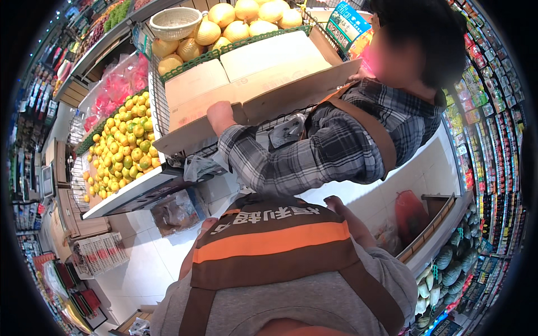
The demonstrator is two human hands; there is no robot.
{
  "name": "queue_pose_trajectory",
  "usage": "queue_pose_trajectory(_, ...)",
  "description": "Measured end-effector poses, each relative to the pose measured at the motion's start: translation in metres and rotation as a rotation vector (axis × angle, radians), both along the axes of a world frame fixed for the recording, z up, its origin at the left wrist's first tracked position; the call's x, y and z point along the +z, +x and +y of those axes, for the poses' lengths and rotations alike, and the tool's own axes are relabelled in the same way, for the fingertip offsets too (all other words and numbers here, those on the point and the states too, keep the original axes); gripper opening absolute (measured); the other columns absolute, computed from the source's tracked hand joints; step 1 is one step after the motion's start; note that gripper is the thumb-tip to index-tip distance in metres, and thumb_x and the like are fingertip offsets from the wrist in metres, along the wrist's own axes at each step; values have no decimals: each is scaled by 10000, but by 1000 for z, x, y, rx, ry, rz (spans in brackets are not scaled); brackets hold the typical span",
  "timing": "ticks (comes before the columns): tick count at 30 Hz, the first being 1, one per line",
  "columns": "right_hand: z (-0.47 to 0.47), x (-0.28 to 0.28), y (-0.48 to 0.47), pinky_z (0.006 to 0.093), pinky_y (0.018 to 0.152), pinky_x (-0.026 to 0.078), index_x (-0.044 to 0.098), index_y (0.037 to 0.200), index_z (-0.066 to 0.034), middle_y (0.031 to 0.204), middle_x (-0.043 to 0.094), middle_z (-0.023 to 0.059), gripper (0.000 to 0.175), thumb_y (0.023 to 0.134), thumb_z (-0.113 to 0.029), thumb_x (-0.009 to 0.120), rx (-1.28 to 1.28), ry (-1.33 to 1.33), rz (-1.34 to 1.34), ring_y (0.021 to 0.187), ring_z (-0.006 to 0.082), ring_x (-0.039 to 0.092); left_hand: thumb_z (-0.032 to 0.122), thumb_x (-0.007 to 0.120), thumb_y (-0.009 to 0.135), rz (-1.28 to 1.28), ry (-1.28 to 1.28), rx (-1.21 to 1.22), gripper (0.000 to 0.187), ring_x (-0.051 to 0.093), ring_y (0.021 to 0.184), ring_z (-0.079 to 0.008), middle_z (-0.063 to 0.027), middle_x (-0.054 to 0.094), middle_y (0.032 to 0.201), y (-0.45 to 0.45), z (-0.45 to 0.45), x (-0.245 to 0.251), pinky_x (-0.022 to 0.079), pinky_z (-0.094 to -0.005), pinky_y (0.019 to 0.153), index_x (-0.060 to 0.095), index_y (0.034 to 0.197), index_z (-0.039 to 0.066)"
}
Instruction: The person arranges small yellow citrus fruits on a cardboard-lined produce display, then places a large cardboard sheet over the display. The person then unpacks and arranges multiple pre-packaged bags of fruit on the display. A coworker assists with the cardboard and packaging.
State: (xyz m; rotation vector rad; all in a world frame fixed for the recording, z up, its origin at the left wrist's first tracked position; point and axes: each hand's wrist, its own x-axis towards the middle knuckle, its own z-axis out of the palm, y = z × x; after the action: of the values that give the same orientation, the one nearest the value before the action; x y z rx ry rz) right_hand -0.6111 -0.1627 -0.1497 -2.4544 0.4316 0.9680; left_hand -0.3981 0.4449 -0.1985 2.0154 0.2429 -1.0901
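My left hand (209, 224) hangs low at the left edge of my brown apron (271, 266), mostly hidden behind it. On the apron's other side, my right hand (333, 203) hangs by the co-worker's plaid sleeve, its fingers only partly visible. Neither hand shows anything in it. In front of me a co-worker in a plaid shirt (311, 155) leans over a display bin. The co-worker's hand (221, 116) grips the near flap of a flattened cardboard sheet (248, 90), and the other hand (361, 75) is at its right end. The cardboard lies inside the bin's wire sides.
Netted pomelos (222, 16) and a white plastic basket (175, 22) sit behind the cardboard. Mandarins (122, 147) fill a bin to the left. A box (175, 212) and a white crate (101, 255) stand on the floor. A red bag (410, 218) lies right, near dark green melons (452, 269).
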Motion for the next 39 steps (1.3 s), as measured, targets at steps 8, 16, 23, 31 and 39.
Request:
queue_pose_trajectory(8, -13, -19, -44, 387, 757, 490, 710, 918, -57, 863, 699, 135, 274, 871, -305, 602, -553, 68, 201, 823, 206, 635, 320, 549, 898, -95, 300, -517, 301, 649, 896, -252, -129, 695, 911, -21, 32, 2, 508, -372, 807, 706, 933, 66)
queue_pose_trajectory(16, -5, -15, -22, 412, 742, 514, 664, 965, -52, 868, 691, 148, 221, 845, -234, 633, -559, 244, 14, 757, 309, 661, 308, 532, 891, -315, 364, -954, 291, 645, 985, -342, -158, 690, 997, -17, 14, -1, 510, -398, 860, 687, 933, 65)
queue_pose_trajectory(23, -12, 13, 3, 462, 778, 508, 628, 906, -84, 912, 670, 160, 159, 764, -135, 678, -267, 126, -50, 904, 360, 635, 310, 552, 915, 25, 8, 129, 323, 688, 897, -257, -130, 715, 967, -19, -7, 13, 520, -360, 825, 700, 996, 34)
queue_pose_trajectory(31, -10, -39, -30, 365, 609, 458, 584, 777, -47, 676, 560, 67, 163, 863, -186, 574, -986, 473, 69, 607, 212, 561, 394, 547, 908, 77, 163, 9, 377, 683, 911, -235, -96, 728, 937, -38, 18, -4, 507, -365, 846, 726, 1005, 77)
queue_pose_trajectory(39, -2, -48, -35, 355, 568, 438, 587, 768, -57, 637, 518, 35, 186, 861, -215, 621, -1056, 461, 75, 558, 179, 499, 294, 521, 869, -318, 377, -873, 285, 623, 1042, -357, -154, 675, 1060, -39, 33, -15, 505, -421, 896, 666, 972, 71)
